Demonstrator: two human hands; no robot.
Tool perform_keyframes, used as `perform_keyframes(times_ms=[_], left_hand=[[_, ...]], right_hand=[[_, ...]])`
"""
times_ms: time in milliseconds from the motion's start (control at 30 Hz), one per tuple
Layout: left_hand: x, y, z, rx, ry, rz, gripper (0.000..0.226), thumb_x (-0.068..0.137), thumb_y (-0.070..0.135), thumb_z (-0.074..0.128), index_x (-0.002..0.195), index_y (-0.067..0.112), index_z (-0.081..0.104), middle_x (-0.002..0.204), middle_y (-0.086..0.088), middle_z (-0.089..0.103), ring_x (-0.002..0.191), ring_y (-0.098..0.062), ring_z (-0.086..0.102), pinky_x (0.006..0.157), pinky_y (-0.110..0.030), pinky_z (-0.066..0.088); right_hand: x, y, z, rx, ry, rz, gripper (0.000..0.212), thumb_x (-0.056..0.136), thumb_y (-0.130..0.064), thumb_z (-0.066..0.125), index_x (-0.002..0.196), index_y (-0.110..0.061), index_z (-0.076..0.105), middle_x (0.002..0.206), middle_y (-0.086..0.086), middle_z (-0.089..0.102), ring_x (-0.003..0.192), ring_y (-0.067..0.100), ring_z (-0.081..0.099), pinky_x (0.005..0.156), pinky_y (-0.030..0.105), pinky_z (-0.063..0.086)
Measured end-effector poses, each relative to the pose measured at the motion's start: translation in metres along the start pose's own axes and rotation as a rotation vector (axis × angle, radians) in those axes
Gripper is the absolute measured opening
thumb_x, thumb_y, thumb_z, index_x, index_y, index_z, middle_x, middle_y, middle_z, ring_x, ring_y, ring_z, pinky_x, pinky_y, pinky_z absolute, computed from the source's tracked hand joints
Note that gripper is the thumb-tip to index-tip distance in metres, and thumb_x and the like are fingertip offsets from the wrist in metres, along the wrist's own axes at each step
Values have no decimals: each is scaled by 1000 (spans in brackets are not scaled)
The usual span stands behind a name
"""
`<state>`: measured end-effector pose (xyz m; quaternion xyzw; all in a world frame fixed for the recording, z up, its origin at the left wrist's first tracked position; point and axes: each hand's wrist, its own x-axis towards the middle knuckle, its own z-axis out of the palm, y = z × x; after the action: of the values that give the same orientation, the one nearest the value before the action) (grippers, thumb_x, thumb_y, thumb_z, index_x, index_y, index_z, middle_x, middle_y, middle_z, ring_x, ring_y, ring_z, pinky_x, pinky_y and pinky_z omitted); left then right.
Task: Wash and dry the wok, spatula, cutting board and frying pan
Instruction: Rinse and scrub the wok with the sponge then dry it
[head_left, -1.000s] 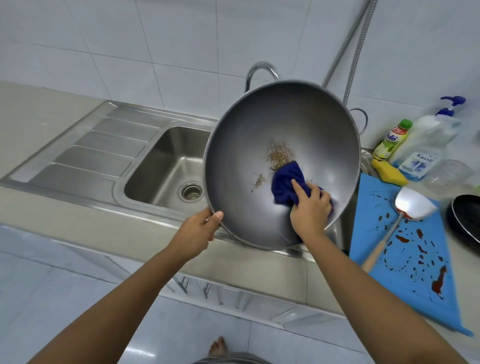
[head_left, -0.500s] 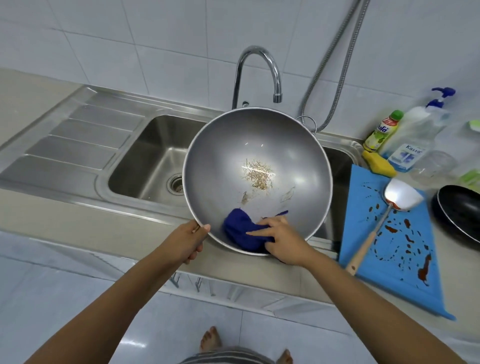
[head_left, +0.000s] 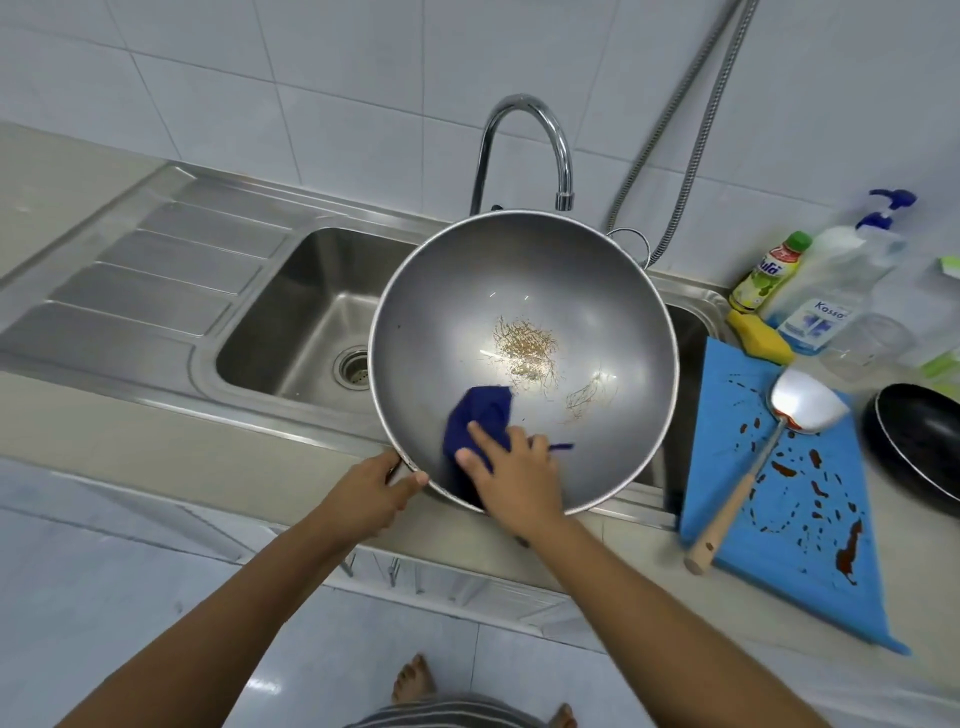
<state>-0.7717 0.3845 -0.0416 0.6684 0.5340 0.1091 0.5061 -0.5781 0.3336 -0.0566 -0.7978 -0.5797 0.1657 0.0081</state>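
A large steel wok (head_left: 587, 291) is held over the sink, its inside facing me, with brownish scratch-like residue near its middle. My left hand (head_left: 371, 491) grips the wok's near-left rim. My right hand (head_left: 514, 467) presses a dark blue cloth (head_left: 480, 415) against the wok's lower inner wall, fingers fairly straight on it. On the right, a blue cutting board (head_left: 826, 561) spattered with red-brown sauce lies on the counter. A steel spatula (head_left: 795, 405) with a wooden handle rests on it. A black frying pan (head_left: 914, 441) sits at the far right edge.
The steel sink (head_left: 306, 322) with its drain and ribbed drainboard (head_left: 156, 280) lies to the left, a curved tap (head_left: 524, 145) behind the wok. Bottles (head_left: 769, 270), a pump dispenser (head_left: 852, 265) and a yellow sponge (head_left: 761, 338) stand behind the board. Bare feet show on the tiled floor below.
The wok has come down from a steep tilt to a flatter, lower position. My right hand has slid the blue cloth from the wok's centre toward its near-left wall.
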Motion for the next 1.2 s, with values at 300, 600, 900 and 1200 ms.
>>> perform_keyframes(times_ms=[300,600,900,1200], left_hand=[[9,6,-11,-24,-39,-49,24,97,37,56,79,20,54,70,-5,58,52,-15,48,45,-24,38],[16,26,-1,100,-94,-38,24,95,42,58,107,20,58,73,-5,61,54,-14,53,44,-25,43],[27,39,2,165,30,-132,25,96,38,56,111,18,57,75,-6,61,54,-15,53,43,-25,45],[28,46,0,226,-8,-148,44,95,45,56,132,23,48,78,-7,63,56,-17,56,46,-24,49]], right_hand=[[-19,88,-30,-91,-86,-250,46,90,-62,41,133,-50,54,140,-11,46,123,19,34,104,35,26],[50,87,-38,-59,142,347,66,99,-60,23,156,-27,18,163,7,11,146,37,11,117,55,6],[30,43,-13,375,-222,-256,39,95,-41,54,134,-41,56,134,-5,53,126,22,41,107,39,33],[104,164,-67,-401,269,114,52,97,-27,52,147,-28,37,150,9,33,131,32,33,105,48,31]])
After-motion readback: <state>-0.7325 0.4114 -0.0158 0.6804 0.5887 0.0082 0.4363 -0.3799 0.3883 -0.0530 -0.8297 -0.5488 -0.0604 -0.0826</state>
